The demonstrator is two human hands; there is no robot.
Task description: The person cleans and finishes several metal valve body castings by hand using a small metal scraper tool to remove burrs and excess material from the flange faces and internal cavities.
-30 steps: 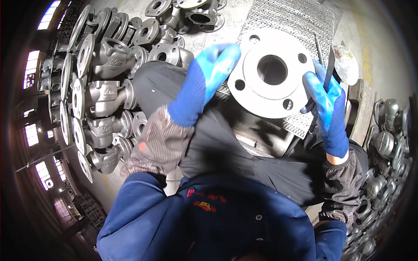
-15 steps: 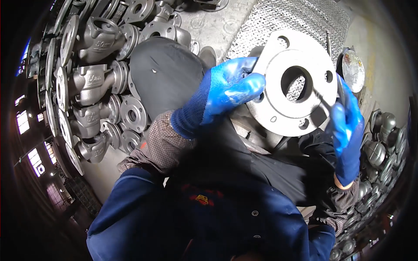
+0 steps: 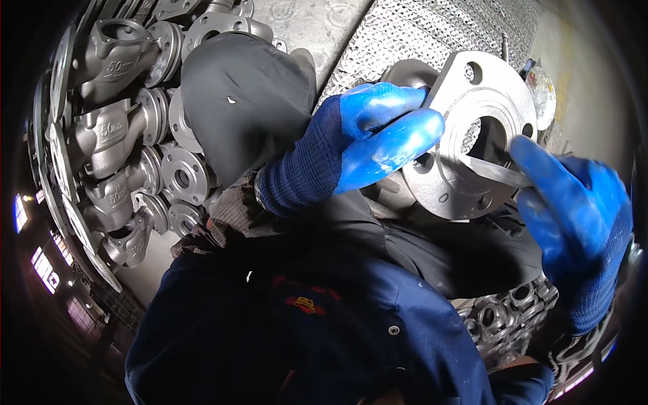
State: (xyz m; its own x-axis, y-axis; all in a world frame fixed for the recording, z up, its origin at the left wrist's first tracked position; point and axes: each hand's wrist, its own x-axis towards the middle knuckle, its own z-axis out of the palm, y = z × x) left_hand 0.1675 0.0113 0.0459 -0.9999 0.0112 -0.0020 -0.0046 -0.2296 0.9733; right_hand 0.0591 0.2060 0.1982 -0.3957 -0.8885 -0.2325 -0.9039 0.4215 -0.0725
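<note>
In front of me a pale grey flanged casting (image 3: pixel 442 179) is held tilted, its ring face with bolt holes and a round central bore turned up toward me. My left hand (image 3: pixel 385 131), in a blue coated glove, grips its left edge between thumb and fingers. Pinched in my gloved right hand (image 3: pixel 574 202) is a flat, narrow metal strip-shaped tool (image 3: pixel 496 173). The tool's tip lies over the ring face at the lower edge of the bore; whether it touches is hard to tell. Part of the casting's body is hidden behind the flange.
Grey flanged valve bodies (image 3: pixel 111 131) stand in rows on the left. A textured metal sheet (image 3: pixel 398 34) lies ahead. More castings (image 3: pixel 499 314) are piled at the lower right. My knee (image 3: pixel 246 101) rises beside my left hand.
My right hand has come from behind the flange's right edge to its front, bringing the flat tool over the face. The flange has tilted and shifted slightly right, with my left hand still gripping it.
</note>
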